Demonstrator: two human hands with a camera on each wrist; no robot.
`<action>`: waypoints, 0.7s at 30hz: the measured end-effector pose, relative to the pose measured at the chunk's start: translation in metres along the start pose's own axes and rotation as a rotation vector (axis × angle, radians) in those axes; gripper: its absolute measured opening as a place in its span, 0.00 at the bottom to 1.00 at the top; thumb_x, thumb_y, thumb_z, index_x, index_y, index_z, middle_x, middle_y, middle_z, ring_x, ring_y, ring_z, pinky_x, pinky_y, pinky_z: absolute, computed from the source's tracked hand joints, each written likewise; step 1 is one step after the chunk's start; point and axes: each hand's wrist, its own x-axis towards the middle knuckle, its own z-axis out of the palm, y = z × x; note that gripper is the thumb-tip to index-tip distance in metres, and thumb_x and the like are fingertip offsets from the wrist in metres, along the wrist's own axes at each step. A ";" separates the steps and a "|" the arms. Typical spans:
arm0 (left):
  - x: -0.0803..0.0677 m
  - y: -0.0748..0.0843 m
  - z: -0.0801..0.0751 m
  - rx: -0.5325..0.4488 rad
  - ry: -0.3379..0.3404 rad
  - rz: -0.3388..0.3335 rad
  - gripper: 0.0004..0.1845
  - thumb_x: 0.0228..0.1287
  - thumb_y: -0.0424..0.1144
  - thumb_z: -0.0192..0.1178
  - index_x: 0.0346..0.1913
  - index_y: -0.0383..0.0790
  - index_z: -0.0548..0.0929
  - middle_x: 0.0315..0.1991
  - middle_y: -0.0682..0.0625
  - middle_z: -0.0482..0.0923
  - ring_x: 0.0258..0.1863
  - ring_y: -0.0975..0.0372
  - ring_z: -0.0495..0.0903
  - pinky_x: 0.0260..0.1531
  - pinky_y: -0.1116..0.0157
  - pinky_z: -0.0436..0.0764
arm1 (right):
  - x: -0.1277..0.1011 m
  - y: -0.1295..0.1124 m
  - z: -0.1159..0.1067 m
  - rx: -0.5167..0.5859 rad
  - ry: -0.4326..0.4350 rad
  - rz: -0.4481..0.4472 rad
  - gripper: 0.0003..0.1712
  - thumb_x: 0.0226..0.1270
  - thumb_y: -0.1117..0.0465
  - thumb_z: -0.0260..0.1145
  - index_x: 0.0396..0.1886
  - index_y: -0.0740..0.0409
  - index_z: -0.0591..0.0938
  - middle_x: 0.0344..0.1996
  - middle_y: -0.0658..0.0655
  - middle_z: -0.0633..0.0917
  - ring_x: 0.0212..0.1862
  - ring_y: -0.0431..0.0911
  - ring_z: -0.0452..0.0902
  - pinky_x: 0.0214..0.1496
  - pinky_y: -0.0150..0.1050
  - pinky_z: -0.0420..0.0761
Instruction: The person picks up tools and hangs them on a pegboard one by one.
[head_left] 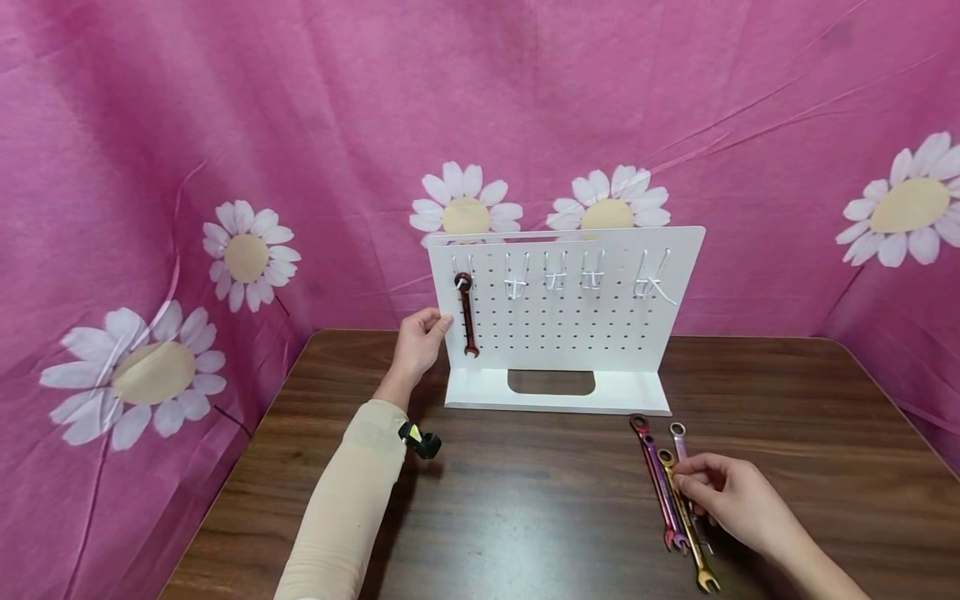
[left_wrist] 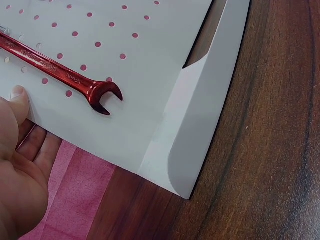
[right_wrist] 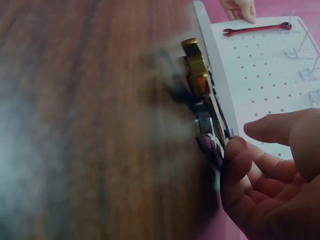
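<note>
A white pegboard (head_left: 570, 312) is stood at the far middle of the table (head_left: 525, 500), steadied at its left edge by the left hand (head_left: 418, 343), whose fingers are curled round that edge beside a red wrench (head_left: 467, 314) hung on the leftmost hook. At the near right a cluster of wrenches (head_left: 671, 500) lies flat, and the gold wrench (head_left: 686, 521) is touched by the fingertips of the right hand (head_left: 731, 496); whether it is already pinched cannot be told. Being slim, rigid, smooth metal, it is judged fairly light but slippery, best pinched mid-shank.

Wooden table (head_left: 525, 517); white pegboard stand (head_left: 555, 398); four wrenches (head_left: 675, 500)
</note>
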 end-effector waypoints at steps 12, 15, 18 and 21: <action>0.000 -0.001 0.000 0.017 -0.011 -0.019 0.12 0.80 0.38 0.65 0.48 0.29 0.88 0.39 0.39 0.90 0.35 0.66 0.75 0.40 0.69 0.74 | -0.001 0.001 0.002 -0.092 -0.006 0.070 0.08 0.72 0.61 0.75 0.41 0.61 0.85 0.19 0.48 0.83 0.16 0.40 0.75 0.19 0.38 0.78; 0.000 0.000 0.000 0.021 -0.009 -0.023 0.12 0.80 0.38 0.65 0.50 0.29 0.89 0.42 0.38 0.90 0.37 0.66 0.76 0.42 0.69 0.75 | -0.001 0.000 0.002 -0.078 -0.019 0.088 0.09 0.72 0.61 0.74 0.41 0.62 0.84 0.19 0.50 0.83 0.16 0.42 0.76 0.19 0.39 0.80; 0.000 0.000 -0.001 0.021 -0.007 -0.023 0.13 0.80 0.38 0.65 0.50 0.29 0.89 0.43 0.37 0.91 0.38 0.66 0.77 0.43 0.69 0.76 | -0.001 -0.001 0.002 -0.066 -0.023 0.096 0.09 0.71 0.61 0.75 0.40 0.62 0.84 0.18 0.50 0.83 0.16 0.43 0.77 0.18 0.39 0.80; 0.001 -0.001 -0.001 0.021 -0.008 -0.021 0.12 0.80 0.38 0.65 0.50 0.29 0.88 0.43 0.36 0.90 0.38 0.66 0.77 0.43 0.69 0.76 | -0.002 -0.001 0.002 -0.049 -0.034 0.106 0.09 0.71 0.61 0.75 0.38 0.61 0.84 0.17 0.51 0.82 0.15 0.43 0.76 0.18 0.39 0.80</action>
